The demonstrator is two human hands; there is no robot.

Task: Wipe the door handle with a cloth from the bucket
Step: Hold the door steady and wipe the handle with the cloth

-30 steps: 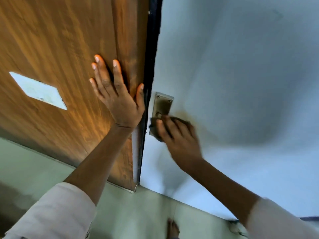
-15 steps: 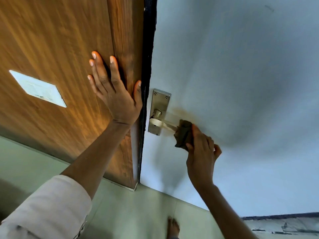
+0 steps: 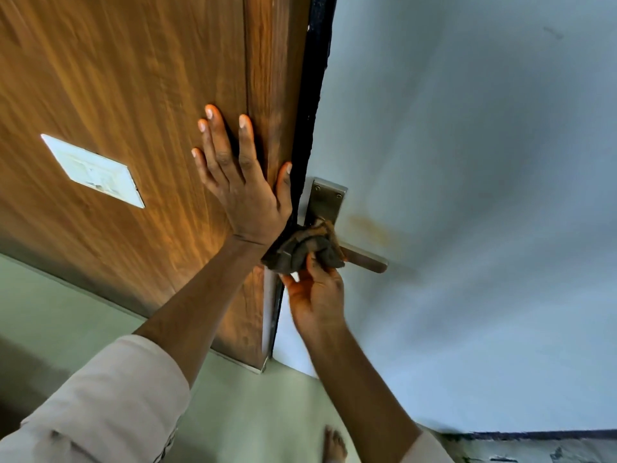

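Shifting: cloth [image 3: 302, 250] now bunched at handle [image 3: 362, 259] base, frame centre.
right hand [image 3: 315, 295]: fingers pinch cloth.
left hand [image 3: 242, 185]: fingers spread, flat on wood panel [image 3: 117, 78].

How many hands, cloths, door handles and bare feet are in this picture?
Hands: 2, the left hand flat on the wooden panel, the right hand holding the cloth.
Cloths: 1, the cloth bunched on the handle.
Door handles: 1, the door handle.
Bare feet: 1, the foot.
Total: 5

Crumpled dark cloth [image 3: 305, 250] over metal handle [image 3: 362, 259]
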